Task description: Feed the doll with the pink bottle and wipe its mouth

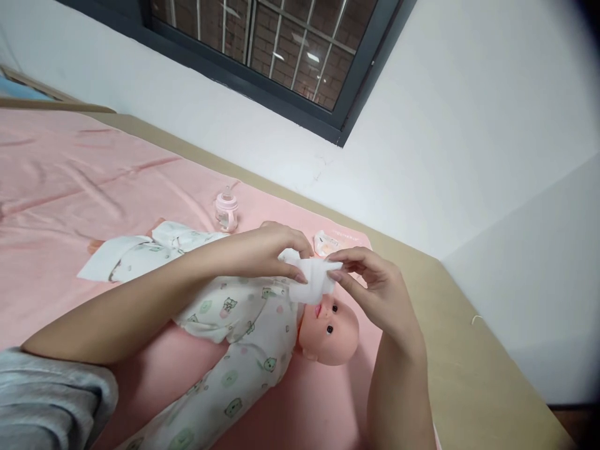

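A white wipe point(311, 282), partly folded, is stretched between my two hands above a baby doll's chin and neck. My left hand point(276, 253) pinches its left side between thumb and fingers. At its upper right corner, my right hand point(370, 278) grips it with thumb and fingertips. Below lies the baby doll point(335, 337) on its back, its bald head toward the right and its eyes open. It wears white printed pyjamas point(253, 325). The wipe and my left forearm hide part of its upper body.
Pink cloth point(60, 169) covers much of the tan surface point(450, 337). A pink-topped baby bottle point(227, 211) stands beyond the doll's body. Just behind my hands lies a small wipes packet point(325, 242). A white wall with a dark-framed barred window point(281, 50) rises behind.
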A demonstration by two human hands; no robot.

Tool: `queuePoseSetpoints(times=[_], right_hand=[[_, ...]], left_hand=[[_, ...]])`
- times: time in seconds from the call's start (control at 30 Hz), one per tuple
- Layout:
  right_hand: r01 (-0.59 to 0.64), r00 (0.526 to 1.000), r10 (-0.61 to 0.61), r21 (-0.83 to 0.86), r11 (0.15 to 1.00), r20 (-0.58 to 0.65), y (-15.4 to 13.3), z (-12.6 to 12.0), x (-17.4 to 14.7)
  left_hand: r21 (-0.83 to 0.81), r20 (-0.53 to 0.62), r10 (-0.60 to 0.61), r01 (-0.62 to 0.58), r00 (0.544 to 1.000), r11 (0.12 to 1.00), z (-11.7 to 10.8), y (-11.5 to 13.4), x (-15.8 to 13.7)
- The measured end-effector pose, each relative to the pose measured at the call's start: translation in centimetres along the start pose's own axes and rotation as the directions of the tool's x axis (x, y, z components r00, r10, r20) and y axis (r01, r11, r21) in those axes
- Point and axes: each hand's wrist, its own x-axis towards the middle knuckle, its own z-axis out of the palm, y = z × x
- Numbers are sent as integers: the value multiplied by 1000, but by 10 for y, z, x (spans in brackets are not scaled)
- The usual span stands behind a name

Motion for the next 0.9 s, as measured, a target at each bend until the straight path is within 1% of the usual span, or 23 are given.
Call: queuePoseSetpoints(times=[0.1, 0.23, 0.4, 0.5, 0.57, 0.63, 0.67, 0.73, 0.77, 0.83, 0.9], right_hand=[[3, 999, -3, 0, 1000, -33, 0, 1, 0], [-7, 999, 10, 51, 999, -47, 4, 4, 2], [-41, 998, 45, 122, 992, -34, 4, 7, 3], [-60, 997, 65, 123, 991, -39, 3, 6, 2], [-61, 995, 70, 125, 990, -68, 7, 4, 3], [-55, 992, 69, 133, 990, -102, 15, 1, 6], [-56, 990, 73, 139, 989, -119, 22, -1, 8], [-75, 983, 99, 155, 985, -157, 38, -4, 14], [-91, 977, 121, 166, 982, -177, 47, -6, 16], [-137, 963, 176, 192, 972, -205, 69, -9, 21], [-187, 948, 235, 223, 957, -214, 94, -12, 24]], left_hand=[[77, -81, 38, -31, 996, 997, 0, 6, -5], [66, -173, 123, -113, 977, 991, -1, 13, -11], [-77, -251, 179, -204, 951, 976, 1, 19, -17], [-130, -294, 171, -217, 940, 967, 1, 22, -19], [-184, -307, 156, -219, 939, 958, 0, 23, -18], [-277, -256, 134, -206, 957, 939, -2, 23, -17], [-328, -198, 127, -187, 972, 926, -2, 23, -15], [-388, -31, 126, -128, 992, 913, -1, 22, -12], [-380, 55, 125, -95, 991, 920, 1, 21, -10], [-298, 176, 106, -49, 979, 953, 6, 20, -6], [-174, 234, 51, -10, 971, 985, 14, 19, -2]])
